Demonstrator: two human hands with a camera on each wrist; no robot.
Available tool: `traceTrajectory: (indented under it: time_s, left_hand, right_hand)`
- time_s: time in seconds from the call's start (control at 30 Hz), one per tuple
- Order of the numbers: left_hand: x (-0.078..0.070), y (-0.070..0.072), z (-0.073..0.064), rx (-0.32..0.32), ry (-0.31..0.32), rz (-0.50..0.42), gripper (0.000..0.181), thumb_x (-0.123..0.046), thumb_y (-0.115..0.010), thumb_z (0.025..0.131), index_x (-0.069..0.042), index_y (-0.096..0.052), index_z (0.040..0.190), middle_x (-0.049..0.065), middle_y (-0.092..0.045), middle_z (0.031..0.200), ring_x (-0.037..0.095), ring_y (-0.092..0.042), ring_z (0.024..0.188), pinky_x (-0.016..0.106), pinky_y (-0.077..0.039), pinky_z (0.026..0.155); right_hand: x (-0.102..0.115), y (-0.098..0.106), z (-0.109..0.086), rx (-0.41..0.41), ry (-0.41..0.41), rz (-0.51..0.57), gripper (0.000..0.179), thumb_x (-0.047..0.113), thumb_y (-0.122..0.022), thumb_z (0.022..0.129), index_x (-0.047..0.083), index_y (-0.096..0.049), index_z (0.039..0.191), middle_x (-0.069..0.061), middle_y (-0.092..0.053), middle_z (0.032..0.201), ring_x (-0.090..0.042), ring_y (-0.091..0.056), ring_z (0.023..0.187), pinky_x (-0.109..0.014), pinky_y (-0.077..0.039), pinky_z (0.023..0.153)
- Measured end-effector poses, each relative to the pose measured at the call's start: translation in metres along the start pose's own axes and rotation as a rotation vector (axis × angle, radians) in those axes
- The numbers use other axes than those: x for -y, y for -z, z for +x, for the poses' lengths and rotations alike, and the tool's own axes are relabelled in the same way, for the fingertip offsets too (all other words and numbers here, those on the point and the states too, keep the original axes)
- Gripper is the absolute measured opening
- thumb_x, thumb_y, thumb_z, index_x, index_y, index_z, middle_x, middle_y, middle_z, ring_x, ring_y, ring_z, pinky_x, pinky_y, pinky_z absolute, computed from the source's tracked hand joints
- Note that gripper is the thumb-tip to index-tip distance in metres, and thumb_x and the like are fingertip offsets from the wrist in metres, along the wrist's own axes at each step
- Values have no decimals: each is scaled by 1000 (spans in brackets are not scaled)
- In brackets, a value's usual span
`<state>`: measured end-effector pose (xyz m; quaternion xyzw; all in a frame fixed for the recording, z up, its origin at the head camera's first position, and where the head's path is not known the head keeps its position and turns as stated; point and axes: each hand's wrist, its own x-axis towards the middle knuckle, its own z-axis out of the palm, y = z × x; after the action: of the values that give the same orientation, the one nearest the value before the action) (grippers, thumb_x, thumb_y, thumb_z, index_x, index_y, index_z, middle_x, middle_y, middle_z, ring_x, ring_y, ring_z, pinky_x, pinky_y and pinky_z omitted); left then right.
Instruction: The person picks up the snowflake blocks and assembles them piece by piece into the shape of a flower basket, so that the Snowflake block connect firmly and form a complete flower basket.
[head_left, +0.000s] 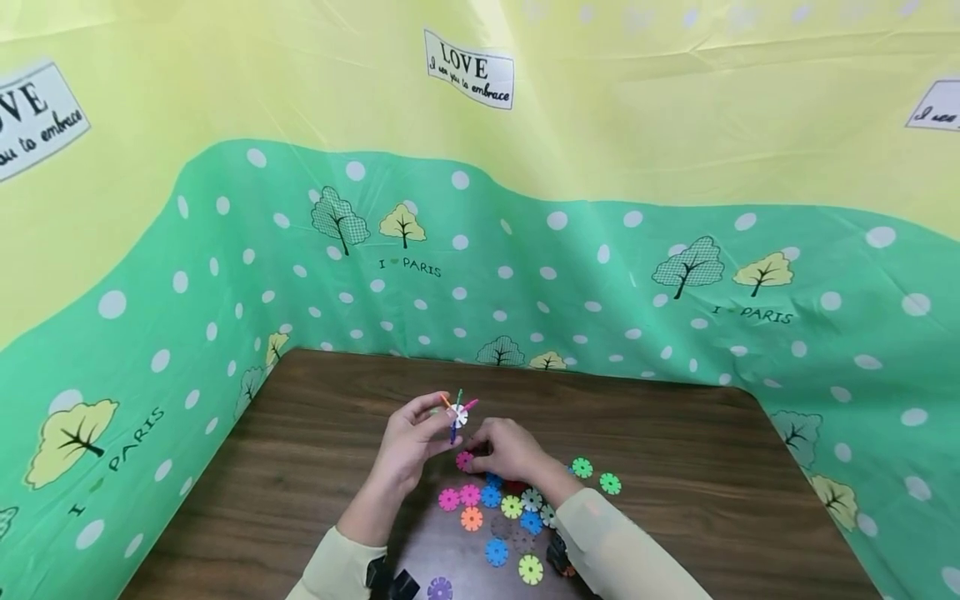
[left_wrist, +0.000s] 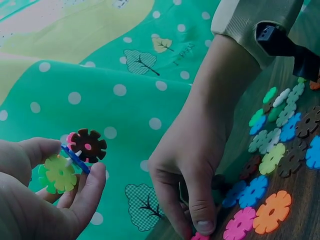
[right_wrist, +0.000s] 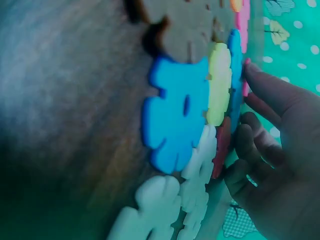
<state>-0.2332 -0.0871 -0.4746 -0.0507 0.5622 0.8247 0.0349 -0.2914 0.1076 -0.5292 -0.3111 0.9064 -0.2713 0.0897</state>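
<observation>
My left hand [head_left: 408, 437] holds a small cluster of joined notched plastic discs [head_left: 460, 415] up above the table, pinched between thumb and fingers. In the left wrist view the cluster shows a dark brown disc [left_wrist: 92, 142], a blue disc [left_wrist: 76, 159] seen edge-on and a yellow-green disc [left_wrist: 60, 173]. Just to the right and lower, my right hand [head_left: 513, 450] pinches a pink notched disc [head_left: 464, 460] at the tabletop. The right wrist view shows the thumb on that pink disc [right_wrist: 246, 82], its other fingers curled behind.
Loose discs lie in front of and beneath the right forearm, among them an orange disc [head_left: 472, 518], a blue disc [head_left: 497, 552] and a yellow-green disc [head_left: 530, 570]. Two green discs, one a green disc [head_left: 610, 483], lie right of it. A patterned curtain [head_left: 525, 275] borders the brown table [head_left: 300, 467].
</observation>
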Motion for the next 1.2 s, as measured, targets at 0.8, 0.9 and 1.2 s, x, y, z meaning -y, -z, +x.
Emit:
traceTrajectory:
  time_s: [0.8,0.9,1.2]
  left_hand:
    - [9,-6,-1,38,20,82,37,-4,-76,90,2,-57,121,4,-71,89,18,-71,82,36,-64,74]
    - [11,-8,-2,69,25,107,40,-8,-76,90,4,-56,123,4,-72,91,17,-70,81,36,-64,75]
    - [19,-14,-4,126,60,126,41,-13,-76,92,3,-55,123,5,-74,91,18,-71,78,36,-64,72]
  right_hand:
    - [-7,35,-35,-331,0,371,9,16,-76,94,20,-78,102,5,-76,94,-12,-67,79,-27,-57,70]
    - [-3,36,-46,-399,-29,424,7,21,-76,95,23,-77,101,6,-76,95,-13,-66,78,-28,-57,70]
    - [4,38,-67,-563,31,510,6,17,-76,94,16,-77,100,-3,-76,95,-16,-63,75,-28,-55,63]
